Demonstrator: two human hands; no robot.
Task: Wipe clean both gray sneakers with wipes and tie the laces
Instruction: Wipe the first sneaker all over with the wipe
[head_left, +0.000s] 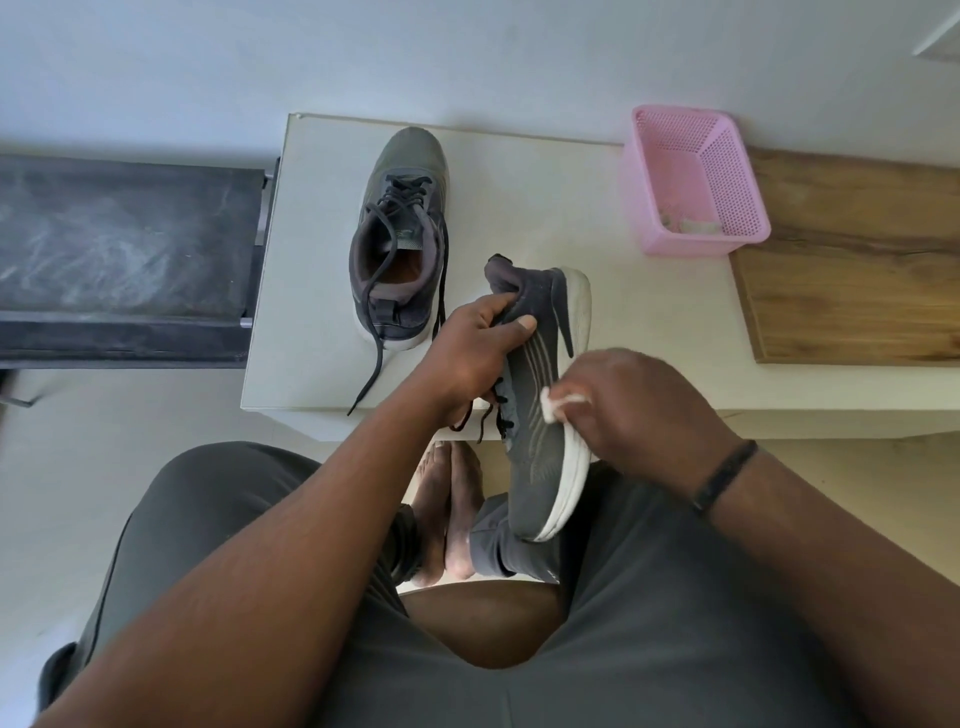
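A person sits at a low white table (519, 171). The left hand (467, 353) grips one gray sneaker (540, 415) at its ankle opening, thumb on the side, fingers curled inside. This shoe is held on its side, up off the table, with its toe pointing down toward the person's lap. Its white sole (571, 478) faces right. The right hand (639, 405) pinches a small white wipe (558, 402) and presses it on the shoe, right where the gray side meets the sole. A black band (724, 475) is on that wrist.

The other gray sneaker (400, 234) stands upright on the table, just past the left hand, toe pointing away. Its black laces (376, 332) are untied and one hangs over the table's near edge.

A pink basket (691, 176) sits at the far right of the table, well apart from the shoes, with some white scraps in the bottom. A wood board (852, 260) lies right beside it. A dark bench (119, 249) stands to the left of the table. Bare feet (447, 519) show on the floor below.

No writing can be read on the shoes.
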